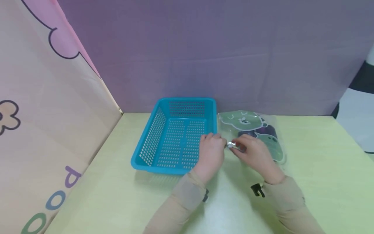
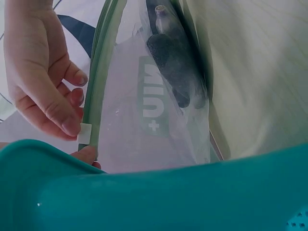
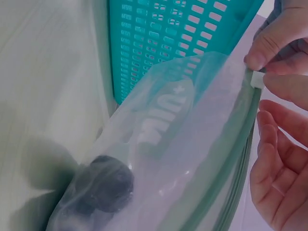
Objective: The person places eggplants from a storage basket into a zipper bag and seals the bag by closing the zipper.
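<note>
A clear zip bag [image 1: 245,121] with green printed shapes stands on the table to the right of the turquoise basket [image 1: 137,159]. Dark items [image 3: 111,184] show through its plastic; their kind is unclear. My left hand [image 1: 211,154], beside the basket's right rim, pinches the end of the bag's green zip strip [image 2: 100,72]. At that same end, my right hand [image 1: 257,152] holds the white zip slider [image 3: 257,80] between thumb and finger. Its other fingers are loosely bent. The basket's rim hides most of my left hand in the left wrist view.
The basket's base [image 1: 182,143] shows bare inside. Behind the pale yellow-green table [image 1: 315,169] hangs a purple cloth backdrop [image 1: 204,48]. A printed panel [image 1: 52,107] with a flower and letters stands along the left side.
</note>
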Demonstrator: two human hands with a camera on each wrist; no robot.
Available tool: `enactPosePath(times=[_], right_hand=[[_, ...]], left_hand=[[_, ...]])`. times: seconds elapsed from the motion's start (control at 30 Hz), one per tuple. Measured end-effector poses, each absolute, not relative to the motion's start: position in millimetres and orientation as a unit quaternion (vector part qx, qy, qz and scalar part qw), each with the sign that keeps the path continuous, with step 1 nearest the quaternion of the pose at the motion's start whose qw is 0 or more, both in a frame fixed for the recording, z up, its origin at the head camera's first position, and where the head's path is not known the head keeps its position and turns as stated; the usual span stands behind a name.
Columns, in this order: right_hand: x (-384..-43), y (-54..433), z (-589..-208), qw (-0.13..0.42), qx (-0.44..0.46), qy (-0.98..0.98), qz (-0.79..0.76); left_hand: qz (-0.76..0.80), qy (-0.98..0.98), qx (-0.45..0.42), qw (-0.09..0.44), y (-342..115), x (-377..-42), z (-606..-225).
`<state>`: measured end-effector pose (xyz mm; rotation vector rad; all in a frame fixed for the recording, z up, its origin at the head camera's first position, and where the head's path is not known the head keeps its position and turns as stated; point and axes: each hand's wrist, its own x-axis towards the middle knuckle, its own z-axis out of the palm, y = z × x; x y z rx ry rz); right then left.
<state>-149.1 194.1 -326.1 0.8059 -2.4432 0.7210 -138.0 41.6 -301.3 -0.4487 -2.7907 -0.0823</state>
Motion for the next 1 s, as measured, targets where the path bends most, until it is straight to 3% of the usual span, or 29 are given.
enactPosePath(times=[0.23,0.6,1.0], right_hand=[[-151,188,-324,0.207,0.299,-0.9,0.24],[-153,187,-326,0.231,0.332,-0.889,0.216],[-150,191,-323,0.218,0.338,-0.895,0.191]], left_hand=[[-0.053,-0.964,-0.172,0.197,40,-139,-304],[-0.071,-0.961,-0.172,0.206,37,-138,-309],[-0.069,-0.955,-0.166,0.233,38,-136,-317]])
